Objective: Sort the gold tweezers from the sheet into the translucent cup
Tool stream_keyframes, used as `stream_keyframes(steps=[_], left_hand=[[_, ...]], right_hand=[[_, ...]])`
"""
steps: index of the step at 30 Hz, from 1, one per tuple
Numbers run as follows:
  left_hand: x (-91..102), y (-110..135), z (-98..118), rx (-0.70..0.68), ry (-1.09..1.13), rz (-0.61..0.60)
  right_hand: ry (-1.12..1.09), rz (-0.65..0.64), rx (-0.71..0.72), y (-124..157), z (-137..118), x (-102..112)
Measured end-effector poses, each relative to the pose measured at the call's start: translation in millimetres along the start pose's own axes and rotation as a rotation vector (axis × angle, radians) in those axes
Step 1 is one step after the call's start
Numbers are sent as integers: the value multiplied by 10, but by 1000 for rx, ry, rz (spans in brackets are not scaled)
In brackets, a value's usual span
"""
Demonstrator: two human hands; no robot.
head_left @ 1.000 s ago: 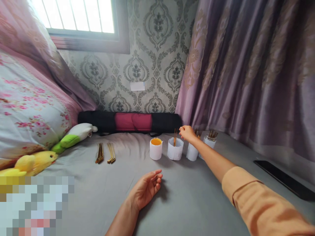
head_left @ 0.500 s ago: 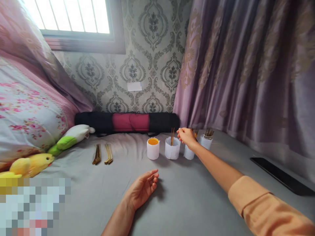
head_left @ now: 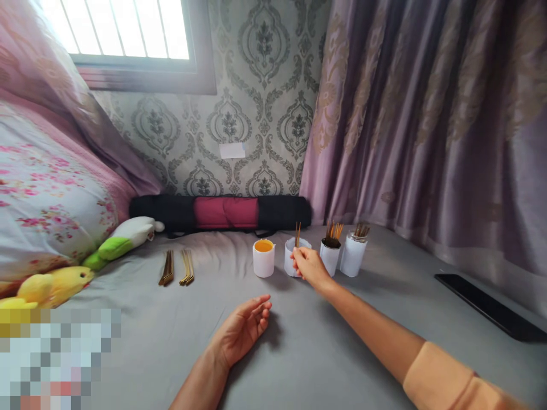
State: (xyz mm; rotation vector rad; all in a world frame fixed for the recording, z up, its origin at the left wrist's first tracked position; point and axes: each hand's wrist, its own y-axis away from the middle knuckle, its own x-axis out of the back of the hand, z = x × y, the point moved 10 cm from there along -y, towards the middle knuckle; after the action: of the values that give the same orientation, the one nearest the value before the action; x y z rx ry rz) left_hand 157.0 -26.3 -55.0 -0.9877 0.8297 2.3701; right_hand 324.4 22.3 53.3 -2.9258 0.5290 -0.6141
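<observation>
My right hand point(head_left: 311, 266) is in front of a white cup point(head_left: 289, 263), its fingertips pinched together at the rim. Whether anything is between those fingers I cannot make out. Thin brown sticks point(head_left: 298, 234) stand upright in that cup, just behind the fingertips. My left hand point(head_left: 245, 330) rests on the grey sheet, loosely curled and open, holding nothing. Left of the right hand stands a white cup with an orange inside point(head_left: 263, 262). To its right are a white cup of orange and dark sticks point(head_left: 330, 261) and a taller white container of brownish sticks point(head_left: 354, 256).
Two bundles of bent gold-coloured pieces, one darker point(head_left: 167, 267) and one brighter point(head_left: 187, 267), lie on the left. Plush toys point(head_left: 128, 239) and a floral pillow point(head_left: 51, 188) are beyond them. A black and maroon roll point(head_left: 226, 212) lines the wall. A black flat object point(head_left: 487, 307) lies right.
My right hand has moved left and down, from above the cup of orange and dark sticks to the front of the neighbouring white cup. My left hand has barely moved.
</observation>
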Motion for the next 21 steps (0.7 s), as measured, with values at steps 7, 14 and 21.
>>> stream_keyframes(steps=[7,14,21], left_hand=[[12,-12,-8,1,15,-13],[-26,-1,13,-22,7,-30],[-30,4,106,-114,-36,-46]], right_hand=[[-33,-68,-13,137,136,-325],[-27,-133,-60,299,336,-685],[72,-107,47,391,346,-735]])
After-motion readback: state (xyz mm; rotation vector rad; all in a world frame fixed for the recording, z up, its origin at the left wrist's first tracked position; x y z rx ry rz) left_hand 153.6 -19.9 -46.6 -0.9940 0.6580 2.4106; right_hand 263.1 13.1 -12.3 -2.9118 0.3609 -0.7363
